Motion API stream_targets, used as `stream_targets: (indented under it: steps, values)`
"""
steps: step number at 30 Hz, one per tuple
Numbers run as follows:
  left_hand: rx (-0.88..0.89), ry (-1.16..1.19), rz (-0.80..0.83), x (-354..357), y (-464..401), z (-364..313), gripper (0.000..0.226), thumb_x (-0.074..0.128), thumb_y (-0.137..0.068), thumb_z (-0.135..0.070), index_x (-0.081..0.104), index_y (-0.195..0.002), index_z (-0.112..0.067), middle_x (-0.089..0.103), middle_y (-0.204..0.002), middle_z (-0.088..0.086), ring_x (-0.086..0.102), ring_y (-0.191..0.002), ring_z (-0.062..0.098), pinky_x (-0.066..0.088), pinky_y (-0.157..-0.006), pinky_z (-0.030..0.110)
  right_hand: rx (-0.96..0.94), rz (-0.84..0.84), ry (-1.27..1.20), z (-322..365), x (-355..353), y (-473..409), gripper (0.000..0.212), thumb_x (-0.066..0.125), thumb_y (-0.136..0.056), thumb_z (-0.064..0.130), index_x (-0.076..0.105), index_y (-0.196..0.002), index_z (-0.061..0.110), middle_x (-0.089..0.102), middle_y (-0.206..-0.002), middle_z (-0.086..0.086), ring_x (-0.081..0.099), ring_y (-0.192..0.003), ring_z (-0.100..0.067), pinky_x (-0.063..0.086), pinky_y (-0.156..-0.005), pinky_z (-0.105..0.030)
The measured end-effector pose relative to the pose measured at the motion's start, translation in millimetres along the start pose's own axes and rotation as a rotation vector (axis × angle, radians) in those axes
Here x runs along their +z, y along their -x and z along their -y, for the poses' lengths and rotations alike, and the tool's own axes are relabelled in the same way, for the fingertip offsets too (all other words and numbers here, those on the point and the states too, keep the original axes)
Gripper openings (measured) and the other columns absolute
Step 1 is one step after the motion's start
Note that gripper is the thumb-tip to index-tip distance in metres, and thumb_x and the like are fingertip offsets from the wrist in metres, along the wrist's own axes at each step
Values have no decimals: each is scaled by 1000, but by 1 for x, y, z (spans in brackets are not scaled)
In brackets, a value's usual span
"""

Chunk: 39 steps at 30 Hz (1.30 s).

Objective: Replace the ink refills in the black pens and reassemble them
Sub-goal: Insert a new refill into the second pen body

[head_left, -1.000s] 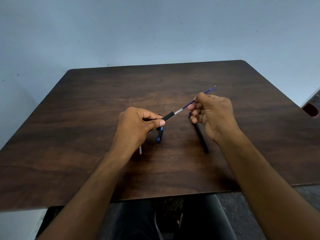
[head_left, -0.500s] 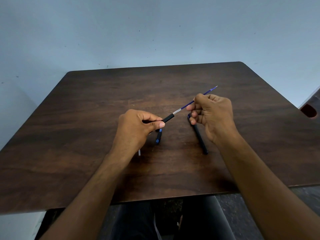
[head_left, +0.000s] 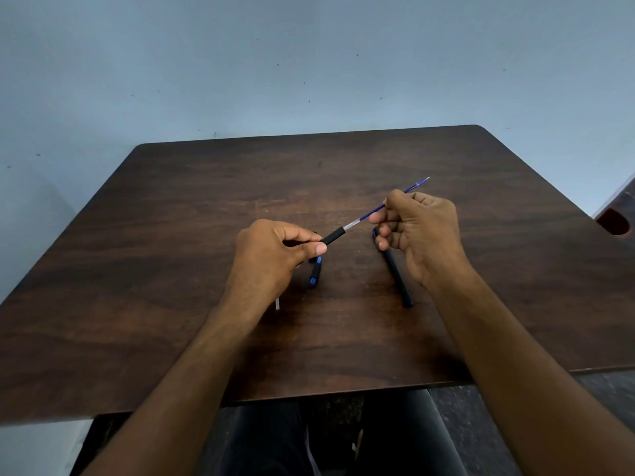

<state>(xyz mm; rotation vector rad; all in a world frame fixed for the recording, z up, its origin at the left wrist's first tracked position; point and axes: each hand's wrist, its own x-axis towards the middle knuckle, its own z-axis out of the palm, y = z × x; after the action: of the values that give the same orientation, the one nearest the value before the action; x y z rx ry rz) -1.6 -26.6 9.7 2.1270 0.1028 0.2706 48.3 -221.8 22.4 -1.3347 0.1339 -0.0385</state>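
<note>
My left hand (head_left: 271, 255) pinches a black pen barrel (head_left: 332, 236) between thumb and forefinger; most of the barrel is hidden in the fist. A thin blue ink refill (head_left: 374, 211) sticks out of the barrel's open end and slants up to the right. My right hand (head_left: 421, 231) grips the refill near its middle, and the tip pokes out beyond the knuckles. A second black pen (head_left: 395, 269) lies on the dark wooden table (head_left: 171, 252) under my right hand. A small black and blue pen piece (head_left: 315, 272) lies between my hands.
A short clear tube end (head_left: 277, 303) shows beside my left wrist. The table's front edge is near my lap. A dark red object (head_left: 616, 221) stands off the table at the far right. A pale blue wall rises behind.
Both hands have stayed almost in place. The refill shows slightly more clear length outside the barrel than one second ago.
</note>
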Motion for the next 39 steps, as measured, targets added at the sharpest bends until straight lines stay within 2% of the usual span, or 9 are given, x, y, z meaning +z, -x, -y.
stream_targets:
  steps: [4,14,17,21,25,33,36,39]
  values:
    - [6,5,0,-1,-1,-1,15,85,-75,-23,81,-89,-27,75,-75,-17,63,-62,-7,46,-56,6,2,0,-9,2,2,1,11,59,-91,1,59,-81,0,71,-63,-14,52,-44,-16,46,-40,-27]
    - [15,15,-2,-2,-2,-1,16,86,-75,-24,81,-88,-30,77,-77,-15,68,-67,4,52,-62,14,0,2,-22,3,2,0,11,58,-92,1,58,-81,1,70,-60,-12,51,-42,-15,46,-39,-26]
    - [9,20,0,0,-2,-3,15,86,-75,-24,81,-87,-31,76,-74,-15,66,-64,0,50,-62,15,-2,16,-17,-1,2,-3,11,59,-90,2,59,-80,1,71,-61,-13,52,-42,-15,46,-39,-26]
    - [22,-6,2,1,-2,-6,16,85,-76,-25,80,-90,-30,73,-72,-20,64,-62,-6,48,-58,10,17,57,-9,-10,4,-4,14,62,-90,4,62,-77,2,71,-64,-15,53,-43,-16,44,-39,-26]
    - [30,-1,-6,0,-3,-7,15,84,-76,-25,80,-90,-30,74,-73,-20,65,-63,-5,50,-61,14,21,96,35,-15,5,-3,13,68,-86,5,67,-72,6,70,-65,-10,49,-44,-15,39,-40,-25]
    - [47,-10,-20,2,-3,-6,15,84,-78,-24,80,-92,-28,72,-72,-22,65,-64,-8,50,-59,9,84,180,107,-17,6,6,15,77,-86,9,70,-74,2,67,-67,-7,47,-48,-13,35,-42,-26]
    - [37,-12,-20,2,-3,-6,15,83,-78,-23,80,-92,-28,73,-75,-20,68,-67,-2,54,-65,17,104,191,106,-16,4,7,15,78,-86,10,73,-82,-3,67,-68,-8,47,-49,-13,35,-42,-27]
    - [28,-10,-20,-1,-2,-6,16,83,-78,-23,81,-93,-26,74,-77,-18,67,-68,1,53,-66,20,86,154,48,-15,1,5,15,81,-84,13,74,-80,1,66,-69,-8,47,-49,-13,37,-41,-26]
